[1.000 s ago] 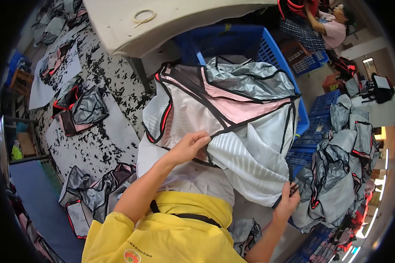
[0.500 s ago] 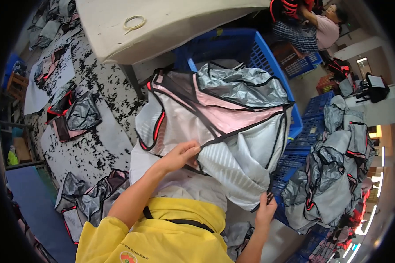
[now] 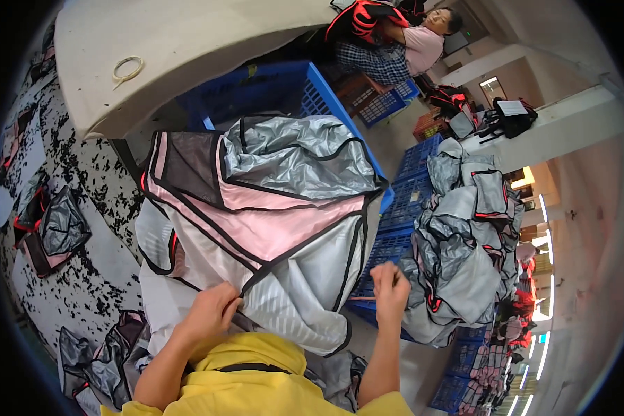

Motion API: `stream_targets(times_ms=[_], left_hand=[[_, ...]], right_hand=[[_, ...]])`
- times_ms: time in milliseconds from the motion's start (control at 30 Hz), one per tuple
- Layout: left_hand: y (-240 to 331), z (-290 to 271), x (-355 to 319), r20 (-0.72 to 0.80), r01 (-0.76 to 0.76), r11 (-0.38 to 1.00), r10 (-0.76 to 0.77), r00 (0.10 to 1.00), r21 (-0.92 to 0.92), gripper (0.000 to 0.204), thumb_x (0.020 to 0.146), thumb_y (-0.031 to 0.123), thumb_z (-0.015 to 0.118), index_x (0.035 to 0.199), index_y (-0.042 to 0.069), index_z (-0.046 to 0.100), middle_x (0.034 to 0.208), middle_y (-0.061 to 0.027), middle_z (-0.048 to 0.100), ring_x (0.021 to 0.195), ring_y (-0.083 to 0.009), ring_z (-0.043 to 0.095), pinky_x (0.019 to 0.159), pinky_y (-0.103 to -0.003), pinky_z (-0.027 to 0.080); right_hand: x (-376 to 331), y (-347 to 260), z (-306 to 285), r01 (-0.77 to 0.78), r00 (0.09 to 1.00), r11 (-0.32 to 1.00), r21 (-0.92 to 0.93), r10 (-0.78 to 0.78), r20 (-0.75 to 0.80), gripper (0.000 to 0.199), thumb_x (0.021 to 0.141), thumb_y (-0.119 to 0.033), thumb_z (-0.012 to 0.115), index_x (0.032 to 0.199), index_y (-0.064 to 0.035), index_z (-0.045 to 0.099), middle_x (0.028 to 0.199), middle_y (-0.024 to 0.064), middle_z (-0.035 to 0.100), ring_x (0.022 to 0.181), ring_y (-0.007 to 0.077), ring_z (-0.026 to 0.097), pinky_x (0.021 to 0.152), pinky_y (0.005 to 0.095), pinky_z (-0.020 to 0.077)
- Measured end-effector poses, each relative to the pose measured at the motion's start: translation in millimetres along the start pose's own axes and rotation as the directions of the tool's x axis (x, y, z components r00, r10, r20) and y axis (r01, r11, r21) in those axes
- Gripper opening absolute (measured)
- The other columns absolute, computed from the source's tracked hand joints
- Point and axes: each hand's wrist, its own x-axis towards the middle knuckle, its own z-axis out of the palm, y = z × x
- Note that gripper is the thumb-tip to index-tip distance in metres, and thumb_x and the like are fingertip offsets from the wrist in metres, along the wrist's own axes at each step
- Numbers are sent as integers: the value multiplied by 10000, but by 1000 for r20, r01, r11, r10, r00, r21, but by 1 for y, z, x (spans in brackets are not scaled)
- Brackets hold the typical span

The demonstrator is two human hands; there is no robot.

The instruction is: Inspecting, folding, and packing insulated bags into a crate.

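Observation:
A large sewn fabric piece (image 3: 284, 232) of pink, white and silver panels with black binding is spread in front of me, over a blue plastic crate (image 3: 317, 93). My left hand (image 3: 211, 310) is closed on it, pinching the black-bound edge at the piece's near side. Clear of the fabric on the right, my right hand (image 3: 391, 288) is raised with its fingers curled shut. A thin pinkish strip (image 3: 362, 298) sticks out from its left side, too small to name. Whatever else lies inside those fingers is hidden.
A pale table (image 3: 180, 41) with a ring-handled tool (image 3: 127, 69) stands at the far left. Sewn pieces are heaped on blue crates (image 3: 457, 243) at right. Black scraps (image 3: 97, 166) litter the floor at left. A seated person (image 3: 395, 45) handles red-and-black goods at the back.
My right hand has let go of the fabric's lower right corner and lifted away. The left hand keeps its pinch. The whole view has swung to the right.

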Motion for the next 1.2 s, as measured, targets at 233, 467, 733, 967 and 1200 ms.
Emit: stream_targets(times_ms=[233, 467, 733, 967, 1200], left_hand=[[0, 15, -37, -31, -43, 996, 46, 998, 78, 123, 901, 81, 672, 896, 23, 564, 848, -179, 563, 780, -404, 583, 681, -459, 484], [-8, 25, -47, -93, -1, 999, 4, 996, 32, 137, 926, 125, 667, 916, 33, 566, 864, -161, 568, 797, -384, 602, 686, -460, 490], [-7, 26, -56, -93, -11, 998, 17, 996, 57, 129, 911, 132, 666, 898, 33, 584, 860, -162, 577, 792, -387, 607, 689, -462, 497], [-5, 30, -56, -114, -25, 997, 33, 993, 73, 112, 869, 105, 670, 870, 26, 591, 838, -173, 579, 765, -396, 609, 671, -468, 500], [8, 19, -51, -94, 74, 992, -64, 993, 102, 97, 848, 52, 684, 858, 24, 592, 800, -172, 577, 719, -398, 604, 645, -451, 495]], right_hand=[[35, -26, 51, 222, 964, 857, -465, -265, -28, 466, 920, -245, 815, 1201, 16, 551, 763, 34, 567, 696, 126, 517, 655, 303, 463], [16, 12, 30, 283, 958, 913, -294, -283, 42, 350, 965, -156, 765, 1116, 6, 493, 800, -12, 493, 699, 74, 419, 610, 245, 371], [-8, 26, 5, 242, 969, 951, -193, -227, 97, 357, 926, -140, 797, 1116, -34, 513, 871, -35, 443, 752, 71, 400, 665, 230, 355], [-15, 43, -9, 216, 975, 969, -116, -207, 81, 404, 859, -130, 853, 1109, -57, 544, 874, -37, 460, 772, 81, 418, 681, 241, 382], [-15, 40, -5, 125, 985, 992, 36, -128, 112, 480, 794, -131, 918, 1099, -54, 554, 867, -60, 470, 733, 47, 435, 646, 213, 385]])
